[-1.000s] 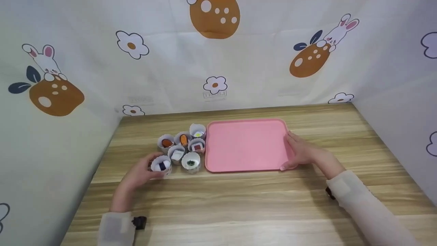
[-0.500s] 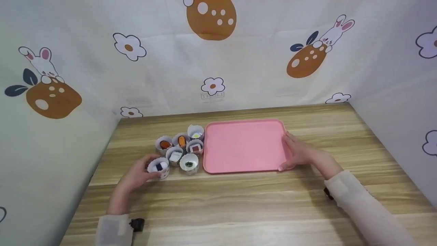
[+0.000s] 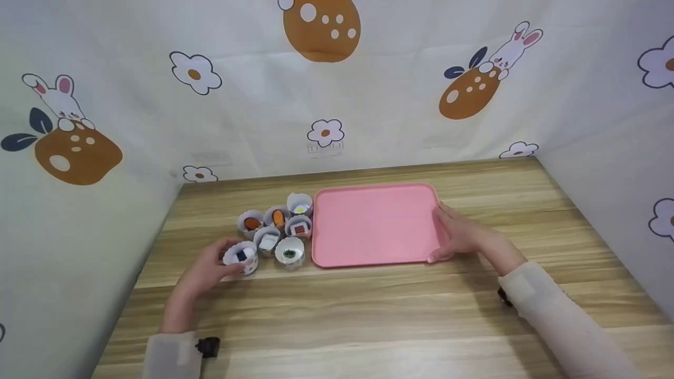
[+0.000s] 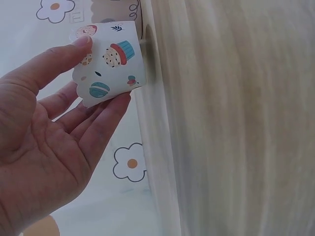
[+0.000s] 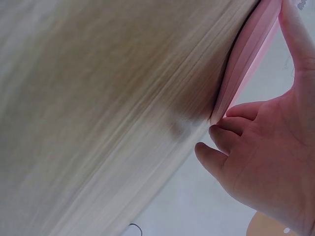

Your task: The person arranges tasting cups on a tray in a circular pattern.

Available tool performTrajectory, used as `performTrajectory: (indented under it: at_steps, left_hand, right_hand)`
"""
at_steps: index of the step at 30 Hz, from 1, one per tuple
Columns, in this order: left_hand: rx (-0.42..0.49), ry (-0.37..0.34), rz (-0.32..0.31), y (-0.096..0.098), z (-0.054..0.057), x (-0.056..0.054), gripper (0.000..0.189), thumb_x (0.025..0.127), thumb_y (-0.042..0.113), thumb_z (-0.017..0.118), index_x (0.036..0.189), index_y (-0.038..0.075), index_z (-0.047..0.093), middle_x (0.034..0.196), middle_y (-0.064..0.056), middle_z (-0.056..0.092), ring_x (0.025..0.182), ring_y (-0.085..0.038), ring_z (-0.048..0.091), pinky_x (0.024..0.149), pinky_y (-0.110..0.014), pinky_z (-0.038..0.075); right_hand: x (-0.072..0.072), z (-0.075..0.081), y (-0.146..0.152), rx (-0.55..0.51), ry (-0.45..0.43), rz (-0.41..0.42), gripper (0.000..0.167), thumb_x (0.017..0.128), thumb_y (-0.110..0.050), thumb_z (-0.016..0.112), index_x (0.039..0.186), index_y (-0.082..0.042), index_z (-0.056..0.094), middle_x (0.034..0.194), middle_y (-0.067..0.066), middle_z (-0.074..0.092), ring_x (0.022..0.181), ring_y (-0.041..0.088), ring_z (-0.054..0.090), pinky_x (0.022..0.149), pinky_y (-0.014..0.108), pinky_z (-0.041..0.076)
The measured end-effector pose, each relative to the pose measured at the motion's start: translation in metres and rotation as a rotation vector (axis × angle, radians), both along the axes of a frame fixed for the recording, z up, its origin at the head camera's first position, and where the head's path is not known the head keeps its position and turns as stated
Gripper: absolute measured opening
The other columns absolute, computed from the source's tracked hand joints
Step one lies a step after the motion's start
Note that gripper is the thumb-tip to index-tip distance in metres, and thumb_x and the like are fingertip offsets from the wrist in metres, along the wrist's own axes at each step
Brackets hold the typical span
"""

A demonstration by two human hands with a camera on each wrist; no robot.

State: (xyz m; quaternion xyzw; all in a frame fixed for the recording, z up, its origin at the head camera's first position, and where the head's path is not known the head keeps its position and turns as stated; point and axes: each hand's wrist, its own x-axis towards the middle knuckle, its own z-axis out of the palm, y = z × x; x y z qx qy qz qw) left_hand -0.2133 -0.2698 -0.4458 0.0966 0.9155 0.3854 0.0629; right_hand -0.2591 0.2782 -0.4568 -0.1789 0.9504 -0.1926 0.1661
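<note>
In the head view my left hand [image 3: 208, 266] grips a patterned paper baking cup [image 3: 248, 265] with a white sushi-like piece, banded in black, inside. The left wrist view shows its thumb [image 4: 82, 41] on the near wall of the cup and fingers on the far side; cupcake drawings decorate the paper. Right against the pink tray [image 3: 374, 226] lies my right hand [image 3: 459, 236], fingers along its right edge and thumb by the near corner. Seen from the right wrist, the extended thumb [image 5: 295, 39] and lightly bent fingers touch the tray's side.
Several other paper cups [image 3: 290, 260] cluster between the held cup and the tray, each containing a small food-like piece, some orange, some white. Behind the wooden table [image 3: 337, 316] rises a patterned cloth [image 3: 389, 126], which also encloses both sides.
The cup in my left hand has shifted slightly left, away from its neighbours. The whole head view has drifted a little. My right hand keeps its place at the tray.
</note>
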Motion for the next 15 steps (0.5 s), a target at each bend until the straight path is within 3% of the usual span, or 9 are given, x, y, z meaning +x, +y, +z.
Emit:
performTrajectory:
  at_steps: [15]
  left_hand:
    - [0.011, -0.008, -0.010, 0.005, 0.012, 0.004, 0.052, 0.090, 0.009, 0.070, 0.135, -0.006, 0.051, 0.136, -0.029, 0.056, 0.127, -0.044, 0.053, 0.108, -0.057, 0.043]
  right_hand:
    - [0.000, 0.000, 0.000, -0.002, 0.012, -0.004, 0.133, 0.070, -0.058, 0.084, 0.154, 0.012, 0.009, 0.162, 0.034, 0.000, 0.149, 0.053, 0.010, 0.122, 0.060, 0.016]
